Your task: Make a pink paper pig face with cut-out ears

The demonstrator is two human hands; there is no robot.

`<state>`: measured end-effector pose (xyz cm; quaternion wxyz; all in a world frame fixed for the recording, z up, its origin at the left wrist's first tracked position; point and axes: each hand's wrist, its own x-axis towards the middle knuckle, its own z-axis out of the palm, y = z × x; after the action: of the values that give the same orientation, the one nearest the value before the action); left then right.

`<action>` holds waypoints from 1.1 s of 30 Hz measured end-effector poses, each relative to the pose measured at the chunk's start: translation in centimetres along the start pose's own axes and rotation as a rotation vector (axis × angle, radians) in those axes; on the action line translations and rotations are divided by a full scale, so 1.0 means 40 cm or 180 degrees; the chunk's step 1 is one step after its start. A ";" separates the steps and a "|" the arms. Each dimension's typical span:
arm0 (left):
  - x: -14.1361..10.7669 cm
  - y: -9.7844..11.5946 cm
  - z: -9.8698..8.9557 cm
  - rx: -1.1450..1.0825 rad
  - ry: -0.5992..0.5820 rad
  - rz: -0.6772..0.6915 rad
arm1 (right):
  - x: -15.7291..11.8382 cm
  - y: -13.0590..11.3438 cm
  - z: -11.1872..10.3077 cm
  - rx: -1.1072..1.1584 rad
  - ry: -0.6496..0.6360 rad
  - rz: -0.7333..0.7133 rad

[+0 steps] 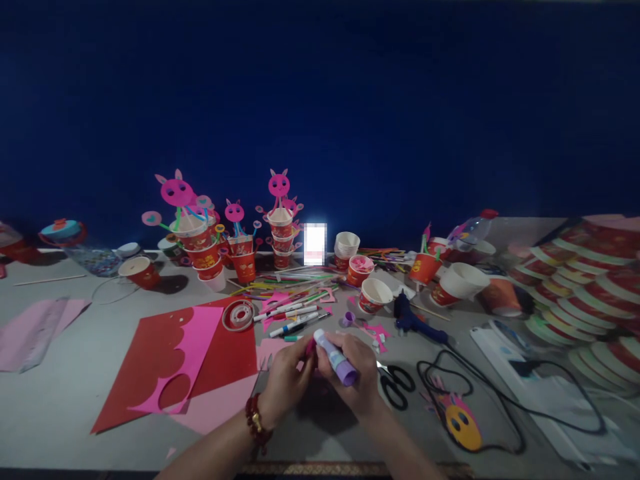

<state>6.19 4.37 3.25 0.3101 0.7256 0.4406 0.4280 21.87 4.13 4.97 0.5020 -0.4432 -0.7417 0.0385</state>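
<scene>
My right hand (pixel 353 367) grips a glue stick (pixel 336 360) with a white and light-blue barrel and a purple base, tilted with its white end away from me. That end is against or very close to a small dark-pink piece of paper (pixel 311 346) pinched in my left hand (pixel 290 373). The fingers hide most of the paper. A purple cap (pixel 349 319) lies on the table just beyond my right hand. Black-handled scissors (pixel 395 385) rest to the right of it. Left of my hands are cut bright-pink paper (pixel 193 353) and red sheets (pixel 135 380).
Behind my hands lie several markers (pixel 295 321), a tape roll (pixel 238 314) and pink scraps (pixel 379 335). Pink animal figures on paper cups (pixel 203 257) stand at the back. A blue glue gun (pixel 417 323) trails a black cord; stacked cups (pixel 590 287) fill the right.
</scene>
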 end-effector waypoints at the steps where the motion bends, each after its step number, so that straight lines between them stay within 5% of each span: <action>1: 0.000 -0.001 0.001 0.0003 0.0017 0.0016 | 0.000 0.001 0.000 0.0005 0.0012 0.0042; 33: -0.007 -0.017 0.011 0.0137 0.0282 0.0155 | 0.008 0.008 -0.005 -0.0203 0.0112 -0.0045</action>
<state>6.26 4.37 2.42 0.2641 0.7229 0.4453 0.4575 22.18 4.46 5.16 0.5008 -0.4542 -0.7368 0.0035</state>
